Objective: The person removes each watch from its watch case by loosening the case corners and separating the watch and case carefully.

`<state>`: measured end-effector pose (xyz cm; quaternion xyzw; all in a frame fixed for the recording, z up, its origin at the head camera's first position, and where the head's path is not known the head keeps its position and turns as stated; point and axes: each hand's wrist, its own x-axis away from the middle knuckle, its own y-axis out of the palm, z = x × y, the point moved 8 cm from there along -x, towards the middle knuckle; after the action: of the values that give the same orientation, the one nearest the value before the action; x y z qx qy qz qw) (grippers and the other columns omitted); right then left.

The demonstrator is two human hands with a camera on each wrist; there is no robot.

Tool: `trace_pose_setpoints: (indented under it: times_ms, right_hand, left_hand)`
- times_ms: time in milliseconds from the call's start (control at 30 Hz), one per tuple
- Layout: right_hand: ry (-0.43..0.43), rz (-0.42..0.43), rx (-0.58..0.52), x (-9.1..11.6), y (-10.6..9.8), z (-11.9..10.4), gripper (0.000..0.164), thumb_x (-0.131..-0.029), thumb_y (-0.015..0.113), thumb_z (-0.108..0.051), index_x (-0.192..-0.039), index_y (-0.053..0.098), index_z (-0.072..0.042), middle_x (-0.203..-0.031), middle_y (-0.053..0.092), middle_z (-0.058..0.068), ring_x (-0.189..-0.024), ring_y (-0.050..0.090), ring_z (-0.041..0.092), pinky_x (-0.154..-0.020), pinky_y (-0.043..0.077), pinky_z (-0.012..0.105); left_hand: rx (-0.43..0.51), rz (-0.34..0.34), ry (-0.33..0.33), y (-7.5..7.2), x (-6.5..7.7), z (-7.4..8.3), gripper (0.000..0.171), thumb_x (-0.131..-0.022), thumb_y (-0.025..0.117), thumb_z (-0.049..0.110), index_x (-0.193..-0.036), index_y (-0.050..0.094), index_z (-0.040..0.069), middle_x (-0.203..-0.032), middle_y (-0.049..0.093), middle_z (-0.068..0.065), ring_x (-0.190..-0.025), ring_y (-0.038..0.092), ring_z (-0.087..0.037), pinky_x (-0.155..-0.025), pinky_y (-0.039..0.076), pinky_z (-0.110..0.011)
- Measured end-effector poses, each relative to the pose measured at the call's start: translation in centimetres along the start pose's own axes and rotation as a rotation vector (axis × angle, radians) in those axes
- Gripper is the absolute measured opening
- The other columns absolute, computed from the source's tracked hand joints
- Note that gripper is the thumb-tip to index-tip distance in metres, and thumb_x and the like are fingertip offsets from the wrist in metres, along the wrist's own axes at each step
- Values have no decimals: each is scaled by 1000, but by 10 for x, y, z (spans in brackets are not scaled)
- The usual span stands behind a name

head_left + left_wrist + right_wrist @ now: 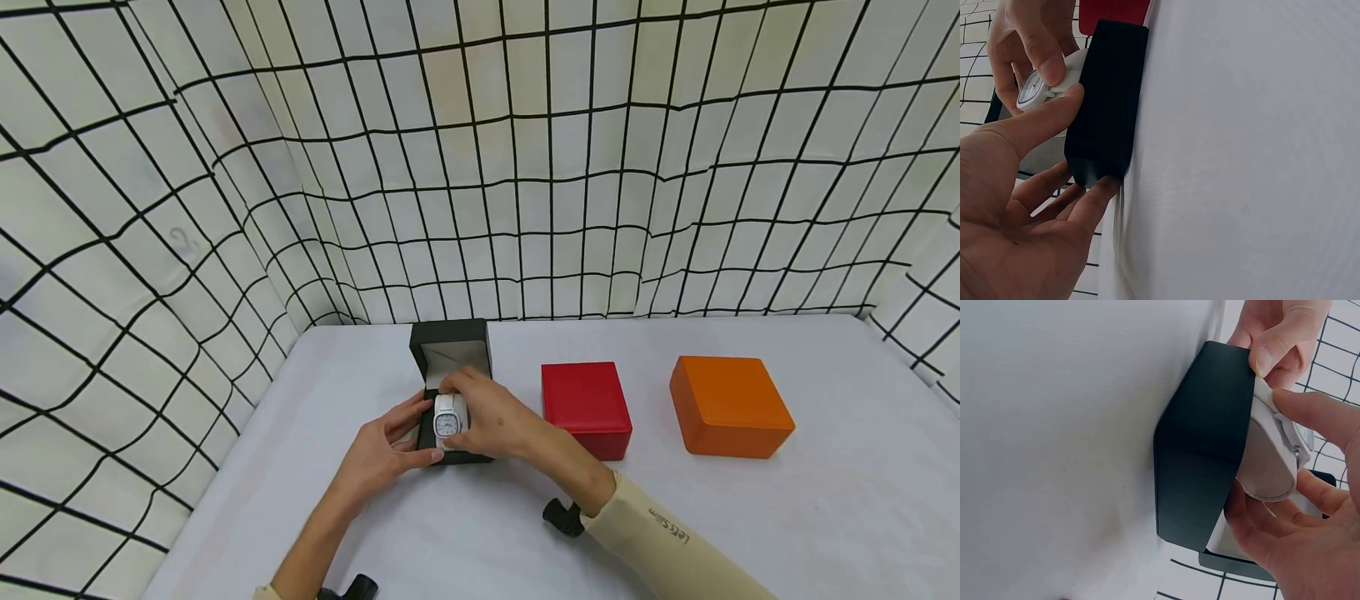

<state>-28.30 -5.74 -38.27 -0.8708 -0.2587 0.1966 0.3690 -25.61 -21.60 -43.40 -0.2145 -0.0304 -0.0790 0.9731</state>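
Observation:
A dark watch box (427, 433) stands with its lid (450, 333) raised at the back. In it sits a white wristwatch (447, 423), wrapped round a light cushion and facing up. My right hand (495, 417) grips the watch, thumb at the near end of the strap and fingers at the far side. My left hand (378, 454) holds the box at its left side; in the left wrist view the thumb lies on the front rim and the fingertips press the side wall. The watch's white strap (1266, 456) rises above the box wall in the right wrist view.
To the right of the box stands a closed red box (585, 400), and farther right an orange box (731, 404). All rest on a white-covered table (840, 483). Black wire grid panels (525, 167) backed with white sheeting enclose the back and sides.

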Motion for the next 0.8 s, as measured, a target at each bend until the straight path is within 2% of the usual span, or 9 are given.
trace_pose_setpoints:
  times_ms: [133, 333, 600, 700, 800]
  right_hand:
    - [-17, 3, -11, 1, -2, -1, 58, -84, 87, -18, -134, 59, -10, -133, 60, 6, -109, 61, 16, -92, 58, 26]
    - [-30, 35, -96, 0, -14, -3, 56, -87, 83, -15, -136, 56, -8, -129, 59, 9, -108, 59, 18, -87, 58, 24]
    - [-11, 77, -165, 3, -21, 0, 59, -87, 84, -12, -138, 54, -8, -132, 57, 10, -108, 59, 18, -84, 61, 25]
    - [-21, 94, -194, 4, -22, 0, 60, -86, 84, -10, -139, 54, -7, -132, 57, 11, -104, 60, 18, -81, 61, 24]
    - [-29, 112, -226, 5, -25, 0, 61, -86, 84, -8, -139, 53, -6, -132, 57, 11, -104, 62, 20, -81, 63, 27]
  left_hand:
    - [4, -4, -6, 1, 0, 0, 78, -83, 88, 16, -153, 53, 16, -170, 35, 0, -152, 43, -29, -115, 48, -40]
    - [-6, -4, -1, 2, -2, 3, 81, -83, 88, 16, -154, 50, 14, -171, 35, -1, -153, 42, -31, -118, 45, -44]
    - [-68, -8, -42, 2, 1, 7, 79, -84, 87, 18, -154, 50, 17, -167, 39, -16, -151, 44, -37, -113, 50, -42]
    - [-79, -29, -48, 0, 4, 12, 76, -87, 84, 16, -155, 48, 12, -164, 41, -21, -148, 48, -41, -110, 53, -43]
    - [-106, -15, -33, -5, 6, 19, 68, -94, 77, 16, -154, 47, 9, -163, 43, -21, -145, 51, -41, -107, 56, -44]
